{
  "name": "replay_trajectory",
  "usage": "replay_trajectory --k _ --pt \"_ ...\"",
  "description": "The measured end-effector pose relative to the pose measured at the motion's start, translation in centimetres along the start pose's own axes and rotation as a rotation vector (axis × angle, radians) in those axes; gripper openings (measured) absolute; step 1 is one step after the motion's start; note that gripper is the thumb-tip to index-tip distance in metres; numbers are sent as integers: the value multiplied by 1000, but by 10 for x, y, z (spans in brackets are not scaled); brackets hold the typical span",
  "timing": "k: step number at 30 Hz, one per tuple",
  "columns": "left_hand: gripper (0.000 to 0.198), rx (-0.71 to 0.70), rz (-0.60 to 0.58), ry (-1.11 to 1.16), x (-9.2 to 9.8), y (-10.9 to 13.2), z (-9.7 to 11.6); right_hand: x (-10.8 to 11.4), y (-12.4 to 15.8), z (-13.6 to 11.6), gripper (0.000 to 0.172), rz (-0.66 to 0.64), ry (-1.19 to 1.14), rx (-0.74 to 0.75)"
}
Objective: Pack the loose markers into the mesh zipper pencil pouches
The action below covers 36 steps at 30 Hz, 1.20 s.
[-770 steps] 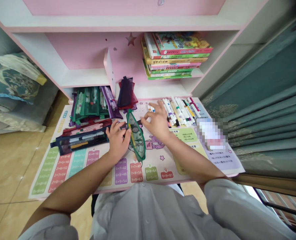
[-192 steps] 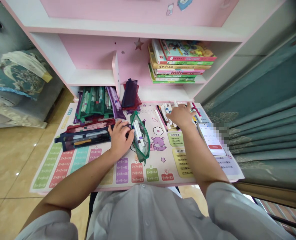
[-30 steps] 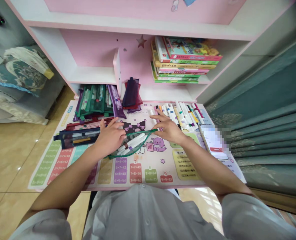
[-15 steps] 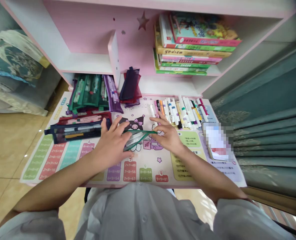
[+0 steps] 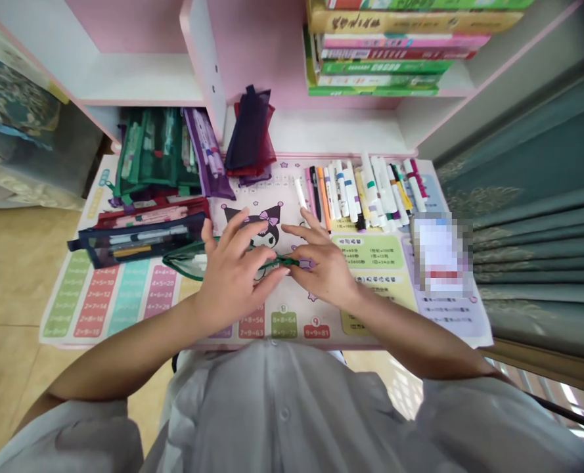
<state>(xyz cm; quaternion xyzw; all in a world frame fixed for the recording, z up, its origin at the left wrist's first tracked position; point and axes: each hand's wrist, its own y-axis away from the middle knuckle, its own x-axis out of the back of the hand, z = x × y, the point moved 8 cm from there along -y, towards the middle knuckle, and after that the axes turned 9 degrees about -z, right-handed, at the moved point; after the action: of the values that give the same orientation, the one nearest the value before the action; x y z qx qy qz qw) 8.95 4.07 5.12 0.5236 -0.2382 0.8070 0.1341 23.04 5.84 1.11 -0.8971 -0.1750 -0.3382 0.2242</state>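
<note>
A green mesh zip pouch lies across the middle of the desk, with something white inside its left part. My left hand covers the pouch's middle, thumb and index finger pinching its edge near the right end. At that right end my right hand pinches the green corner between thumb and fingers, its other fingers raised. Both sets of fingertips almost meet. Just beyond the right hand lies a row of markers and pens, mostly white. A navy mesh pouch with pens in it sits left of my left hand.
Filled green pouches and a purple pouch lie at the back left. Flat navy and red pouches rest against the shelf. A phone is on the right. Stacked books stand on the shelf above.
My left hand's thumb and index finger have come closer to my right hand along the pouch edge. More of the pouch shows left of my left hand. The view has tilted downward.
</note>
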Motion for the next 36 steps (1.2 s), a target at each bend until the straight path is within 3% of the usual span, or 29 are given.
replay_trajectory --k 9,15,21,29,36 --pt "27 3 -7 43 -15 -12 4 2 -1 0 14 -3 15 16" --pt "24 7 -63 110 -21 -12 1 3 0 4 11 -84 -23 -13" --pt "23 14 -105 116 -20 -12 -1 10 0 3 8 -138 -51 -3" --pt "24 36 -64 54 -16 -15 2 11 -1 5 9 -109 -129 -44" --pt "22 66 -110 140 -15 -14 -4 11 -3 6 13 -102 -115 -51"
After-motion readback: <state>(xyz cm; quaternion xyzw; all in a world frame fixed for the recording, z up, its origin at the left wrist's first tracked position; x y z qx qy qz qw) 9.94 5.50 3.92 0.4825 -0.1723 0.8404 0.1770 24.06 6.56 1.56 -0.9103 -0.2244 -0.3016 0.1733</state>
